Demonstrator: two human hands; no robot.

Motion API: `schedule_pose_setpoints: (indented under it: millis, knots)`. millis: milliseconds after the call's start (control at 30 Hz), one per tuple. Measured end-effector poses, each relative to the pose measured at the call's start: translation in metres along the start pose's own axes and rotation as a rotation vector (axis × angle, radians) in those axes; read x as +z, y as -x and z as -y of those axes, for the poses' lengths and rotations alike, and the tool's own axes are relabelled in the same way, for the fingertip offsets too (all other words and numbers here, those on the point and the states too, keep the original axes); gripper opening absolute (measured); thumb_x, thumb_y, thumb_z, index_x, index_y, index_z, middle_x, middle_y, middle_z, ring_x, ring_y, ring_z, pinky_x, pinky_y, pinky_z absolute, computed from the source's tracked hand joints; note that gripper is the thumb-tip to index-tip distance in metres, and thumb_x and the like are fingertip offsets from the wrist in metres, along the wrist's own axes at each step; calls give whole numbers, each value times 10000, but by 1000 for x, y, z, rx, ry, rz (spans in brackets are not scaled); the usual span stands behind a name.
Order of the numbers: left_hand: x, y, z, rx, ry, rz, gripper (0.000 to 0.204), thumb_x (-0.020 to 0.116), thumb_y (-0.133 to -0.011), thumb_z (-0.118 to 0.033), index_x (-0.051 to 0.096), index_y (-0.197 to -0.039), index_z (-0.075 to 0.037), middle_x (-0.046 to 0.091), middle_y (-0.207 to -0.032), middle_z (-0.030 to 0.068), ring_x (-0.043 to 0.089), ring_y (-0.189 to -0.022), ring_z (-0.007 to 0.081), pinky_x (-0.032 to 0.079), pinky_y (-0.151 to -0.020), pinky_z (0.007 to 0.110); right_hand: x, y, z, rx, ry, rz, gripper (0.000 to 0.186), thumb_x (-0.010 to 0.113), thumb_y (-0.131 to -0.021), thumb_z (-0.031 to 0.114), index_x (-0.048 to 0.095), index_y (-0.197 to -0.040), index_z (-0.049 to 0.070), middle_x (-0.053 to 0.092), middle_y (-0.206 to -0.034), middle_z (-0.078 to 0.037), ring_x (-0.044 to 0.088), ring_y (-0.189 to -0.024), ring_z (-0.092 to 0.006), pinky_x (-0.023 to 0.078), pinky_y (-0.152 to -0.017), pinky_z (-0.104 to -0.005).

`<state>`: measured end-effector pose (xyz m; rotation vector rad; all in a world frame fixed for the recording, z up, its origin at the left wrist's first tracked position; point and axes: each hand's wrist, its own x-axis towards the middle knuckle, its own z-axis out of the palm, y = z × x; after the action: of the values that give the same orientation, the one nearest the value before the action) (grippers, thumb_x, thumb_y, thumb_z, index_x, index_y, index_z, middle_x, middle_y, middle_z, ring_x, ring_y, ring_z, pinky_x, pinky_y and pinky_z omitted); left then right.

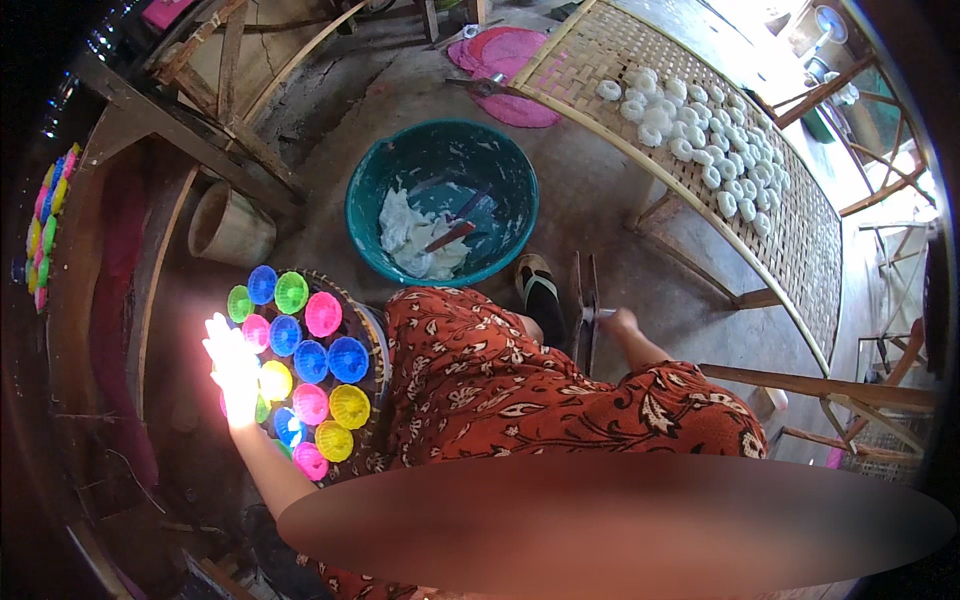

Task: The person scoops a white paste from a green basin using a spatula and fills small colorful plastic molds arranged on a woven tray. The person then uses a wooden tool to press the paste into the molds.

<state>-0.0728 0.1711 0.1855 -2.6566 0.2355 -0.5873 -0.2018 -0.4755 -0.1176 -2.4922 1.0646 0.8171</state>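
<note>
My left hand (pixel 235 365), washed out by bright light, has its fingers spread at the left edge of a group of small fluted plastic cups (pixel 311 361) in blue, pink, green and yellow. Those cups sit on a round tray (pixel 377 345), close together. Out to the right, my right hand (pixel 625 330) looks closed at the pale end of a dark two-armed tool (pixel 587 315); its exact kind is unclear. Ahead stands a teal basin (pixel 357 240) with white dough (pixel 405 235) and a brown-handled utensil (pixel 450 237) in it.
A woven bamboo table (pixel 580 75) at the far right bears many white ring-shaped pieces (pixel 700 140). Pink round sheets (pixel 515 60) lie on the floor beyond the basin. A worn bucket (pixel 232 225) and wooden frames (pixel 200 135) stand left; more coloured cups (pixel 47 235) show at the far left.
</note>
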Motion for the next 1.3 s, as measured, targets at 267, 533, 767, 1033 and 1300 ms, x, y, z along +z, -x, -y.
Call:
schedule_pose_setpoints:
  millis: [267, 533, 767, 1033, 1300]
  knots:
    - [-117, 29, 17, -455, 922, 62, 599, 321, -947, -449, 251, -1416, -82, 215, -1478, 135, 118, -1386, 301, 82, -1110, 417, 99, 6, 21, -216, 114, 149, 691, 658, -699, 524, 541, -1165, 28, 560, -1181, -150, 554, -1066, -286, 455, -858, -404]
    - [-155, 92, 49, -669, 1216, -117, 706, 268, -933, -550, 195, -1429, -52, 172, -1497, 106, 43, -1399, 242, 52, -1114, 354, 51, 14, 20, 290, -364, -140, 1005, 623, -602, 680, 398, -1286, -21, 467, -1287, -204, 487, -1154, -339, 391, -958, -433]
    - [-158, 115, 48, -879, 1607, -226, 737, 146, -908, -616, 196, -1434, -103, 197, -1488, 124, 60, -1397, 259, -31, -1097, 464, -52, 77, 35, -193, -543, -227, 909, 686, -700, 487, 326, -1305, -88, 467, -1245, -227, 469, -1137, -308, 359, -954, -386]
    - [-150, 66, 19, -585, 2070, -101, 866, 138, -854, -689, 182, -1424, -38, 287, -1442, 165, 224, -1353, 289, 150, -1100, 425, -192, 256, 195, -1212, -908, 770, 696, 639, -759, 412, 406, -1240, -33, 561, -974, -109, 540, -797, -154, 437, -657, -263]
    - [-181, 8, 31, 301, 2986, -470, 901, 279, -757, -788, 430, -1305, -89, 528, -1233, 181, 475, -1170, 385, 348, -988, 548, -207, 365, 326, -1153, -315, 1638, 801, 553, -810, 542, 297, -1363, 22, 505, -1223, -179, 579, -978, -258, 511, -783, -377]
